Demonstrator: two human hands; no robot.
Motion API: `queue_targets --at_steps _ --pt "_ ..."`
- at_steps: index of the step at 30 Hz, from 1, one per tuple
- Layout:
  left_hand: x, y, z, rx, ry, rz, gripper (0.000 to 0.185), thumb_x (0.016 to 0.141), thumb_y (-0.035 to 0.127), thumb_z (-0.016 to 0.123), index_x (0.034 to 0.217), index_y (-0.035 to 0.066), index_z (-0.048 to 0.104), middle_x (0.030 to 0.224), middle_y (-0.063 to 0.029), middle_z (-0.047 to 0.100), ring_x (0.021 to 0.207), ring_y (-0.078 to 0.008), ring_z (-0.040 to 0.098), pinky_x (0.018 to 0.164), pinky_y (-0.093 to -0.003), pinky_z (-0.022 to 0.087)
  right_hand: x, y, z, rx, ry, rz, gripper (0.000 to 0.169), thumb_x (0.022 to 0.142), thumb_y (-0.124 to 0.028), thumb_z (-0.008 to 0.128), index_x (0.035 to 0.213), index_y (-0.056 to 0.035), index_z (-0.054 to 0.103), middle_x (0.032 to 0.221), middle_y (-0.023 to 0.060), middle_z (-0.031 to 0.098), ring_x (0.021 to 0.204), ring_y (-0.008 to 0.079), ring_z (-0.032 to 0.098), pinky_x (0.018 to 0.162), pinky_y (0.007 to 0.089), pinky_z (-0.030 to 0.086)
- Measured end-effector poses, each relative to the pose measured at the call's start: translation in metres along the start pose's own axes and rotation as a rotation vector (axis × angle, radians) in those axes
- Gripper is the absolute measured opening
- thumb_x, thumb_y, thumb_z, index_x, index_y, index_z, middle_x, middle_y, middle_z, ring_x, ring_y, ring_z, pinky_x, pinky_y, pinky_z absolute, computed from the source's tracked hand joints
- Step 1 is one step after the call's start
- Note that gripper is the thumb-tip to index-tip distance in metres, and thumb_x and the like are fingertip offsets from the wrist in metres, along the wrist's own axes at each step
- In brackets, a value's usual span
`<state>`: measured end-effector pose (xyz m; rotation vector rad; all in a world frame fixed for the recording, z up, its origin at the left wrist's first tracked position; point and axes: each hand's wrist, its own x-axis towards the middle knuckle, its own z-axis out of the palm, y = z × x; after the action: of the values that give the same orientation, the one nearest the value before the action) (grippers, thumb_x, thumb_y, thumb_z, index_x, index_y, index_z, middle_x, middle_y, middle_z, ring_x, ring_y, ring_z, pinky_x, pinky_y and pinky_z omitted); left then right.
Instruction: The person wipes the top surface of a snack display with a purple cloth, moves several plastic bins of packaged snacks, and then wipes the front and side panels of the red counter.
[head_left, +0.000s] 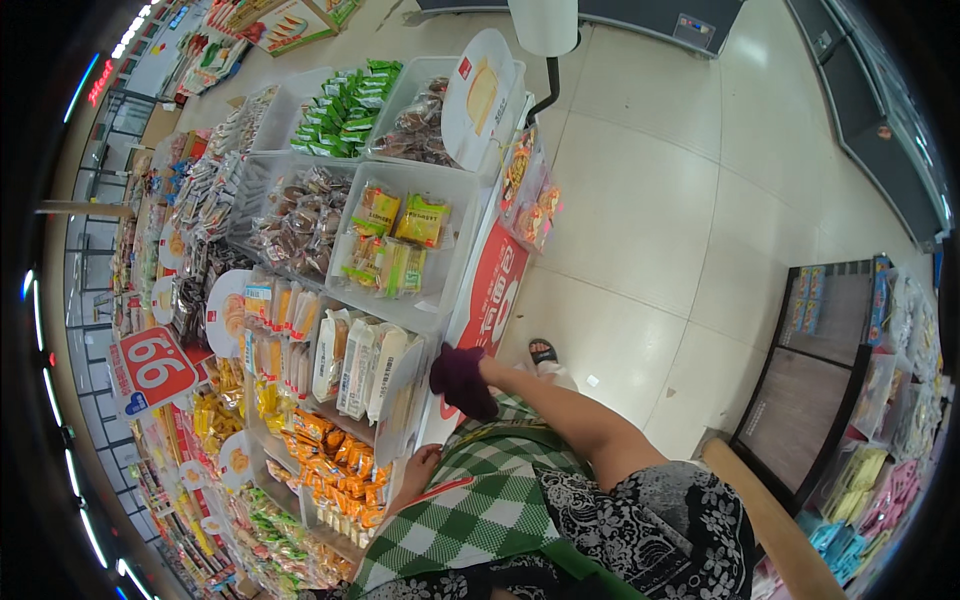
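Observation:
A bunched purple cloth (466, 381) covers most of my right hand (489, 370), which is closed about it beside the display's front edge. Its fingers are hidden. Lower down, my left hand (424, 459) is bare, between my green checked apron (465, 517) and the bins. Whether its fingers grip anything cannot be made out. Long white-wrapped packs (360, 367) stand upright in a clear bin nearest to both hands. Beside them lies a heap of small orange packets (337, 454). Farther along, a pale plastic bin (450, 262) holds several yellow-green packs (422, 220).
A red price sign (154, 367) and round picture cards (480, 101) rise above the bins. Clear boxes of snacks (531, 199) hang on the display's end. Tiled floor (630, 195) lies alongside, with a black-framed cabinet (806, 375) across it. A tan bar (772, 517) slants at lower right.

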<state>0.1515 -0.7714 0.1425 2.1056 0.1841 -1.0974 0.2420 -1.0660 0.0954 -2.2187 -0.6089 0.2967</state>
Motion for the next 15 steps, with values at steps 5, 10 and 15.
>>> queue_targets --at_steps 5,10,15 --pt "0.027 0.017 0.009 -0.013 0.014 0.13 0.026 0.089 0.015 0.053 0.11 0.001 0.058 0.092 -0.0068 0.064 0.084 -0.0121 0.059 0.076 -0.0253 0.046 -0.035 0.024 -0.05 -0.119 0.264 0.182 0.018 0.066 -0.02 0.063 0.076 -0.0067 0.056 0.07 0.0149 0.055 0.066 0.0358 0.059 0.053 0.0446 0.046" --pt "0.059 0.105 0.035 0.031 -0.011 0.322 0.025 0.089 0.017 0.054 0.108 0.001 0.059 0.092 -0.0085 0.065 0.082 -0.0145 0.06 0.073 -0.0259 0.046 -0.071 0.059 -0.052 0.307 0.76 0.226 0.008 0.07 -0.012 0.058 0.076 -0.0104 0.054 0.068 0.013 0.054 0.061 0.0313 0.056 0.051 0.0416 0.042" --pt "0.118 0.22 0.064 0.106 -0.064 0.526 0.029 0.09 0.022 0.053 0.112 0.003 0.059 0.092 -0.0082 0.063 0.082 -0.0146 0.058 0.074 -0.0273 0.046 -0.09 0.041 -0.107 -0.188 0.778 0.206 0.01 0.068 -0.012 0.06 0.074 -0.012 0.052 0.065 0.0107 0.051 0.064 0.0297 0.054 0.054 0.0393 0.043"
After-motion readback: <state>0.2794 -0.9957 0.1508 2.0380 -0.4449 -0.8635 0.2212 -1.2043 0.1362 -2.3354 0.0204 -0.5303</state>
